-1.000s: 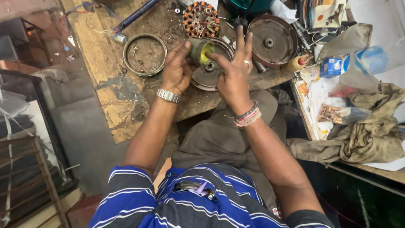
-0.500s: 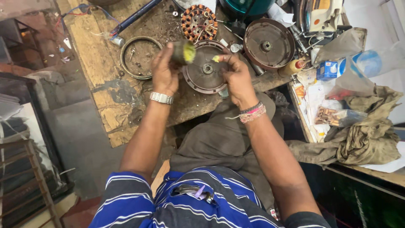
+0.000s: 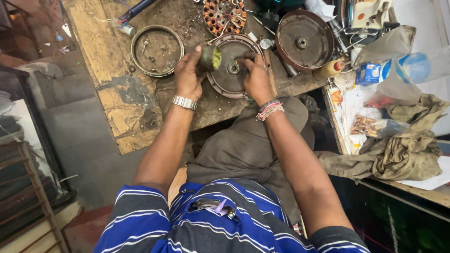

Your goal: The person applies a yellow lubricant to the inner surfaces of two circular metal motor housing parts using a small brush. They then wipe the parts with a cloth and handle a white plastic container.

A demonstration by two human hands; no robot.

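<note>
Lowered from mid-air to the workbench [image 3: 117,107]. Left hand [image 3: 187,75] gripping small grease tin [image 3: 212,57] beside round motor cover [image 3: 225,82]; right hand [image 3: 257,79] fingertips now pressed at its centre hub, greasing apparently under way.

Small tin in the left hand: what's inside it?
The tin held by the left hand is tipped on its side, open mouth showing yellow-green paste, likely grease. How deep it goes is hidden by the tin's wall.

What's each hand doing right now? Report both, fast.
Left hand: closed on a small open container of yellow-green paste.
Right hand: fingers bent, tips on the round metal cover near its hub; holds nothing visible.
</note>
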